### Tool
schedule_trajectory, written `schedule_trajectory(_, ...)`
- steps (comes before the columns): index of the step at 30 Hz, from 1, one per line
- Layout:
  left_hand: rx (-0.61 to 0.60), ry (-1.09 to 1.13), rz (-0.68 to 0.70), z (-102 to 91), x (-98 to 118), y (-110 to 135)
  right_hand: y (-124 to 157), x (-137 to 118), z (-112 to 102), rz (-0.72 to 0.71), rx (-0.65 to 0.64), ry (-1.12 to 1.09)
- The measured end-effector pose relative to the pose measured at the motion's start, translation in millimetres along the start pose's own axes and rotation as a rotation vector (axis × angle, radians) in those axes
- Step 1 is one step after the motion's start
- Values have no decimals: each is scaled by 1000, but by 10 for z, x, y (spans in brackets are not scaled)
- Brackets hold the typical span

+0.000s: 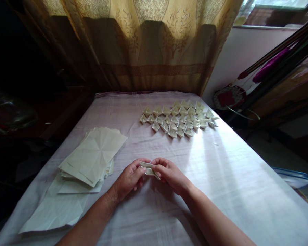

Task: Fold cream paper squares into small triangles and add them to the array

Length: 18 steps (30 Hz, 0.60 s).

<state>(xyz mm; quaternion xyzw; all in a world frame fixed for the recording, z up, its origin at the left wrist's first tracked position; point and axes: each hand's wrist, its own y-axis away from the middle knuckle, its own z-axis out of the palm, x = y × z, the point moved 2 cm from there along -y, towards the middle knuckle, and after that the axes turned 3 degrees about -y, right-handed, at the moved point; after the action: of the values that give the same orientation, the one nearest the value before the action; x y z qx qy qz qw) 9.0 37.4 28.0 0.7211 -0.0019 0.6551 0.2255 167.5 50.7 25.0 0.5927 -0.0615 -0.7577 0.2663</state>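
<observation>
Between my two hands is a small piece of folded paper (149, 171), cream-white, with its layers partly spread. My left hand (130, 177) pinches its left end between thumb and fingers. The right end is gripped by my right hand (169, 173), thumb on top. Some of the fingertips are hidden behind the paper. Farther off, to the right of centre, several small folded paper boats (174, 119) stand close together in rows. To the left of my hands lies a stack of creased paper sheets (97, 153), untidily piled.
A pale cloth covers the table (133, 215). Larger loose sheets (53, 208) lie under the stack near the left edge. A gold patterned curtain (143, 44) hangs behind the far edge. Dark furniture stands at the left; a bag (228, 97) is beyond the right edge.
</observation>
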Motion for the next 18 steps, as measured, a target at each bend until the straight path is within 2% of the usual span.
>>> schedule_trajectory(6, 36, 7, 3, -7, -14, -15, 2, -5, 1, -5, 11, 26)
schedule_trajectory(11, 96, 99, 9, -30, -25, -36, 1, 30, -59, -33, 33, 32)
schedule_trajectory(15, 168, 147, 10, -36, -46, -66, -20, 104, -128, -161, 59, 106)
schedule_trajectory(18, 180, 131, 1, -24, -56, -73, -36, 150, -171, -336, 165, 240)
